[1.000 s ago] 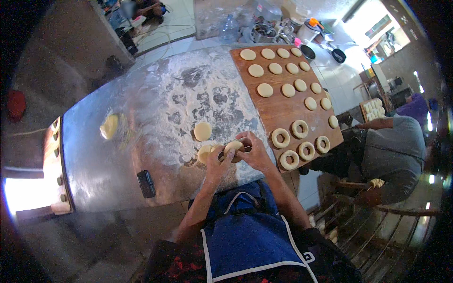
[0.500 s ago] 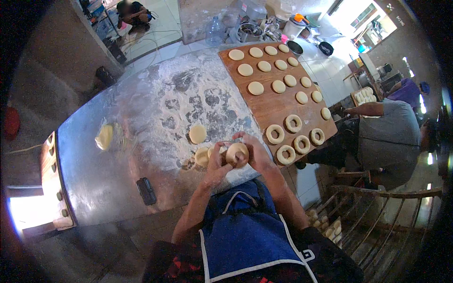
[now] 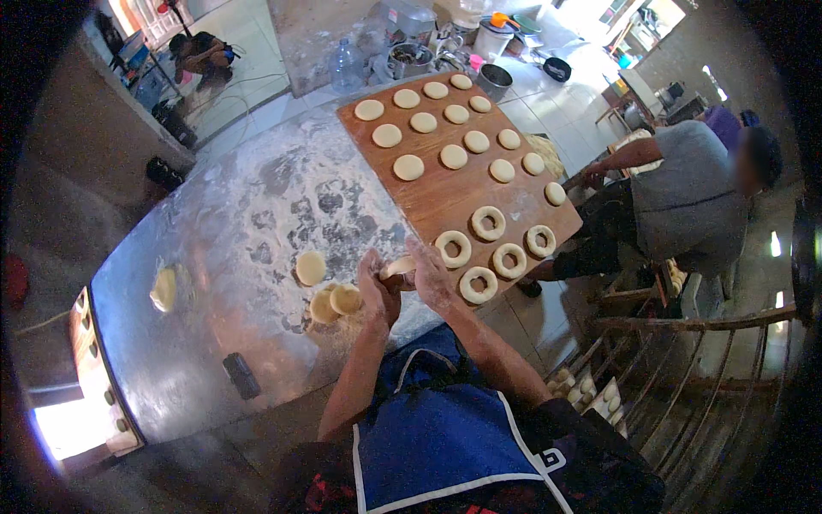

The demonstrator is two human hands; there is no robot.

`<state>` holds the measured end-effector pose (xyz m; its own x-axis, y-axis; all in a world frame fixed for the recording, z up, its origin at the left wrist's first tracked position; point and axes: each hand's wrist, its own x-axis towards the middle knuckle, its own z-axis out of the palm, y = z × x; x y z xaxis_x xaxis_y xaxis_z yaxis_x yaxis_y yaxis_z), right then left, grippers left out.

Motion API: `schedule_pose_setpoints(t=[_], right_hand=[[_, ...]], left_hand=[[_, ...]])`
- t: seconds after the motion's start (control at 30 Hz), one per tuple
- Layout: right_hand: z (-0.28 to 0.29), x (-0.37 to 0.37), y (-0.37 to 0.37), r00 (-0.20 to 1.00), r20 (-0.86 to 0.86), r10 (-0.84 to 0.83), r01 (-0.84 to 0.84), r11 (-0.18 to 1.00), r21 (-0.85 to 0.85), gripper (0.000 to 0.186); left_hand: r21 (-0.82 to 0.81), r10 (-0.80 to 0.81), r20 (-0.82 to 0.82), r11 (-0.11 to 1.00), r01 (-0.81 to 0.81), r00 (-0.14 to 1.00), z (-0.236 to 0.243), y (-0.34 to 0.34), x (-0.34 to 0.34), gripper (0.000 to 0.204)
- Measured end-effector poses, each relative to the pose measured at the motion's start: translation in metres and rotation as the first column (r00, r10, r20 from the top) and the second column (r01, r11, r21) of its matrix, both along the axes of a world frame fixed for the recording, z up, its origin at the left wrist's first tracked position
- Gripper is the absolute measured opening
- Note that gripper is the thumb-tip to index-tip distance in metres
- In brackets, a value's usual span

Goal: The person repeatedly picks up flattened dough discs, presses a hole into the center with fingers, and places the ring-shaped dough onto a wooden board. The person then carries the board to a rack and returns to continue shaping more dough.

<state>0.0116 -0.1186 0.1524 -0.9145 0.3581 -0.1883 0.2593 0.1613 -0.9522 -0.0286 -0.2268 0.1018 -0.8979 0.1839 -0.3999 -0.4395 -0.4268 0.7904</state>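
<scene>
My left hand (image 3: pixel 377 287) and my right hand (image 3: pixel 430 278) are closed around one piece of pale dough (image 3: pixel 396 267), seen nearly edge-on, low over the floured metal table (image 3: pixel 188 360); some fingers are hidden. Left of my hands lie a single dough disc (image 3: pixel 311 268) and two overlapping discs (image 3: pixel 344 299). To their right a wooden board (image 3: pixel 428 197) holds several round discs (image 3: pixel 408 167) in rows and, near my right hand, several dough rings (image 3: pixel 479 284).
A dark case-like object (image 3: pixel 241 375) and a yellowish lump (image 3: pixel 163 289) lie on the table's left part. A person in grey (image 3: pixel 685 206) is right of the board. Railings (image 3: pixel 685 377) stand at the lower right. Pots (image 3: pixel 409 60) and a water bottle (image 3: pixel 347 73) are behind.
The view has swung, so the table and board sit further left. The held dough has turned from face-up to nearly edge-on. The two overlapping discs now show clear of my left hand.
</scene>
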Motion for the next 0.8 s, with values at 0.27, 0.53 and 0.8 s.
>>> schedule_pose_setpoints(t=[0.27, 0.53, 0.8], right_hand=[[-0.009, 0.016, 0.06, 0.977, -0.206, 0.046, -0.064, 0.995, -0.08, 0.047], [-0.002, 0.039, 0.12, 0.946, -0.322, -0.037, 0.077, 0.991, 0.113, 0.049], [-0.019, 0.064, 0.187, 0.984, -0.164, 0.064, -0.051, 0.995, 0.08, 0.049]], left_hand=[[-0.319, -0.075, -0.507, 0.942, -0.106, 0.859, -0.011, 0.066, 0.009, 0.031], [-0.418, -0.305, -0.657, 0.909, 0.004, 0.689, -0.004, 0.124, 0.012, 0.023], [-0.166, -0.373, -0.266, 0.926, 0.339, 0.889, 0.011, 0.186, 0.026, 0.042]])
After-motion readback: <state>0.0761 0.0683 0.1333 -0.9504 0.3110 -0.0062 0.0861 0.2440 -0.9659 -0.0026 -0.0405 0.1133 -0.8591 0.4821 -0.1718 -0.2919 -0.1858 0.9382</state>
